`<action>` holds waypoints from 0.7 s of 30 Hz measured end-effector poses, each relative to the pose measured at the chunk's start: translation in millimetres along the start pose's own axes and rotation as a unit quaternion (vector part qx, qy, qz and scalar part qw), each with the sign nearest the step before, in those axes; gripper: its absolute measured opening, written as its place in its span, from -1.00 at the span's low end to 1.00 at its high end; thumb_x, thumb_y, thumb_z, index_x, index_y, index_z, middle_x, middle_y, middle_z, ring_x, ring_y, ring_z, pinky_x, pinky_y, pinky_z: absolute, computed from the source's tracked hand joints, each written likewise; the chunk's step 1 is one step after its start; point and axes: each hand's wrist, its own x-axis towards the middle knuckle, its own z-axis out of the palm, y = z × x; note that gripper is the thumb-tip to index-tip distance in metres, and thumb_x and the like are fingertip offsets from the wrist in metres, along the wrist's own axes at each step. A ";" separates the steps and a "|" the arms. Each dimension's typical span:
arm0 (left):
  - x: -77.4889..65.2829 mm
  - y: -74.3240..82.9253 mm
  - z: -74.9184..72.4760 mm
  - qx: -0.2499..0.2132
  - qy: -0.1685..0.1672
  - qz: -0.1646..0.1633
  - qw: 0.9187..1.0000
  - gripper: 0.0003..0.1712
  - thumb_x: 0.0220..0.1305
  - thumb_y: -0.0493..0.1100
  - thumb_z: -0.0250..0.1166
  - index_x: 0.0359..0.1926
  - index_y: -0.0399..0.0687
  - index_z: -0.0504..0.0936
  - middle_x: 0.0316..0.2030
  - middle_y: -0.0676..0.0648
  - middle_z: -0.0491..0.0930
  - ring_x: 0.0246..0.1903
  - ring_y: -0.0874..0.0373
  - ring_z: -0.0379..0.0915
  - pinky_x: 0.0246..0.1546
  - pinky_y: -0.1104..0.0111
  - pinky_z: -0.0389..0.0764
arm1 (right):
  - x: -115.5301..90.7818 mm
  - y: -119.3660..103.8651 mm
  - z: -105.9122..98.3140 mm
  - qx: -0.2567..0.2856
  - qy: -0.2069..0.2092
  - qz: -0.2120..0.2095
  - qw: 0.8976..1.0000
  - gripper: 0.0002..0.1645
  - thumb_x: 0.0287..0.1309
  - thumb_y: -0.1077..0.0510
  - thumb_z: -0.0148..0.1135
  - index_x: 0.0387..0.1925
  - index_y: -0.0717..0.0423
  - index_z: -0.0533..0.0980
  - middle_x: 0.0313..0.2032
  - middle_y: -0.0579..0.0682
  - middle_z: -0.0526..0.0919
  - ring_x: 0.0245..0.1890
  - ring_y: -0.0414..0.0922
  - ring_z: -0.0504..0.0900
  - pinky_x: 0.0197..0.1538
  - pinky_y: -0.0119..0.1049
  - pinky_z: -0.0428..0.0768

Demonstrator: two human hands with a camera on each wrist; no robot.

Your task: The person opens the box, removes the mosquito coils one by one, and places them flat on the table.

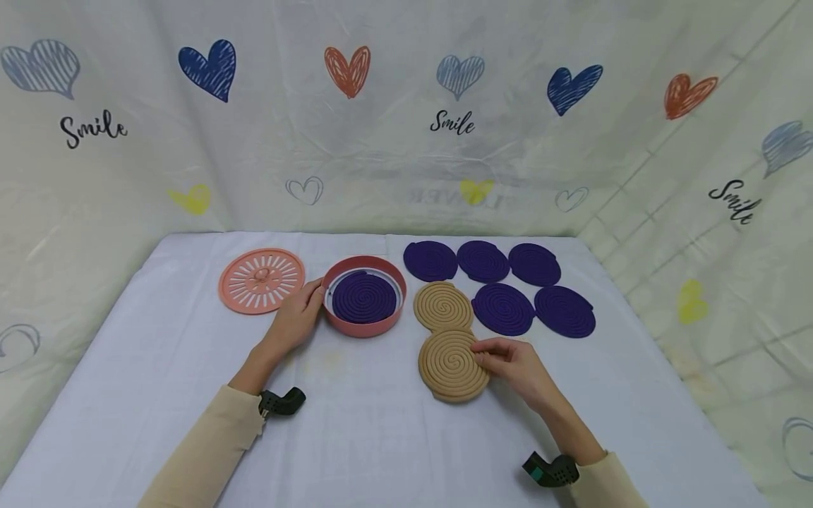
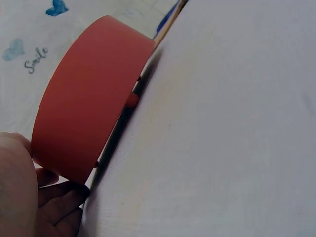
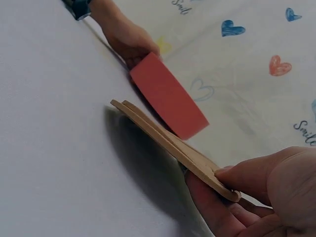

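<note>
My left hand (image 1: 298,310) grips the left side of a round coral tin (image 1: 360,329), thumb at the rim and fingers under its base in the left wrist view. Inside the tin lies a dark purple mosquito coil (image 1: 364,298). Between thumb and fingers, my right hand (image 1: 517,363) pinches the right edge of a tan mosquito coil (image 1: 454,365). The right wrist view shows this coil (image 3: 173,150) tilted and raised off the cloth, its shadow below. Another tan coil (image 1: 442,305) lies just behind, partly overlapped by the held one.
Several purple coils (image 1: 504,309) lie in two rows at the back right. A coral slotted lid (image 1: 262,281) with a small central handle lies left of the tin. White cloth (image 1: 356,423) covers the table, and a printed curtain (image 1: 394,155) hangs behind it.
</note>
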 end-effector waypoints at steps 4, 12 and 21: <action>0.3 -0.9 0.4 0.001 0.002 0.001 1.000 -0.42 0.59 0.09 -0.10 0.44 -0.07 0.37 0.35 -0.18 0.47 0.40 -0.11 0.33 0.42 -0.05 0.34 | -2.6 1.8 0.2 0.005 0.000 0.001 1.000 -0.60 0.24 0.16 0.36 0.03 0.33 0.61 0.01 0.24 0.70 -0.27 -0.37 0.66 -0.18 -0.49 0.67; 0.0 -2.3 1.6 0.000 0.006 0.003 1.000 -0.42 0.58 0.09 -0.09 0.43 -0.10 0.39 0.33 -0.20 0.49 0.38 -0.13 0.35 0.40 -0.06 0.35 | -6.2 0.1 1.0 -0.017 0.016 0.003 1.000 -0.66 0.24 0.17 0.35 -0.03 0.30 0.62 -0.16 0.17 0.74 -0.40 -0.30 0.62 -0.36 -0.40 0.65; -0.8 -0.5 1.2 -0.001 0.005 0.004 1.000 -0.43 0.58 0.07 -0.09 0.43 -0.11 0.39 0.33 -0.19 0.48 0.39 -0.12 0.34 0.41 -0.06 0.34 | -9.6 -5.7 3.3 -0.097 0.062 -0.022 0.993 -0.77 0.29 0.16 0.30 -0.11 0.22 0.66 -0.24 0.14 0.76 -0.45 -0.19 0.65 -0.44 -0.33 0.67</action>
